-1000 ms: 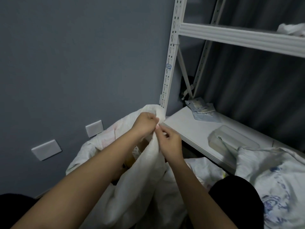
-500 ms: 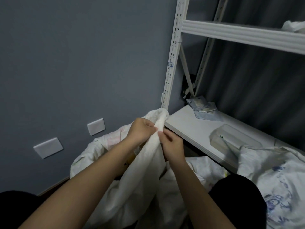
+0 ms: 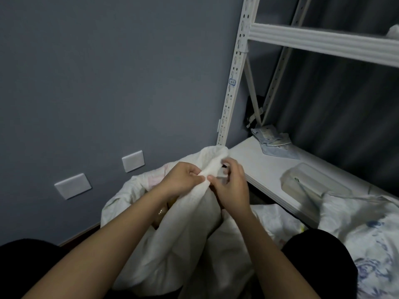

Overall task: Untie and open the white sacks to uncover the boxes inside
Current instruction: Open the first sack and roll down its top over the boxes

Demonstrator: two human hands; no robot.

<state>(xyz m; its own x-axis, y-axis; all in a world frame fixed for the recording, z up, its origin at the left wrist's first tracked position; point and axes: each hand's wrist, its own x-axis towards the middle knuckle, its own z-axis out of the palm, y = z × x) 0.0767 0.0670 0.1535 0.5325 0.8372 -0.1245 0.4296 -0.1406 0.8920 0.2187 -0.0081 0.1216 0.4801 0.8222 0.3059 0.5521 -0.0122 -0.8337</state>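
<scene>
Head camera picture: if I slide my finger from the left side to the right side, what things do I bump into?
Lower wall plate → upper wall plate → left hand → right hand, both pinching the white sack → paper packets → clear plastic box → blue-flowered cloth.

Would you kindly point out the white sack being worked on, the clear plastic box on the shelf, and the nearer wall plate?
white sack [image 3: 187, 240], head view, on its bunched cloth body below the hands.
clear plastic box [image 3: 311, 180], head view, on its lid.
wall plate [image 3: 73, 186], head view, on its flat face.
</scene>
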